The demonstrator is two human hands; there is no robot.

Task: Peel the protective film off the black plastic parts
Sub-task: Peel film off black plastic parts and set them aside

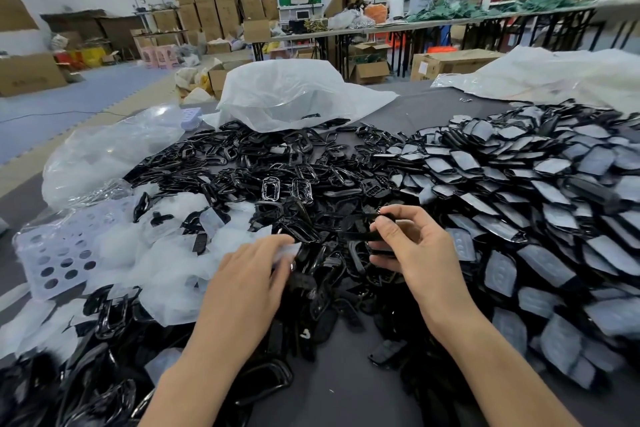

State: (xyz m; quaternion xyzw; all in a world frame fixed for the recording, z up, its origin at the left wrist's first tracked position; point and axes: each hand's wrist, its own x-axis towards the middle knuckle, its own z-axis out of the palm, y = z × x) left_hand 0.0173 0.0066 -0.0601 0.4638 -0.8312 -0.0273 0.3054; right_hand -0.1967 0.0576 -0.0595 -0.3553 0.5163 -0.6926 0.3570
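The right hand (412, 250) grips a black plastic part (363, 236), thumb and curled fingertips clamped on its right end, the part reaching leftward from them. The left hand (249, 270) lies just beside it, its fingers bent over a pale scrap of film (289, 251), which seems pinched at their tips, though blur hides the contact. Right of the right fingers lie film-covered parts (519, 191); beyond both hands, bare black parts (277, 177); left of the left fingers, loose films (166, 253)
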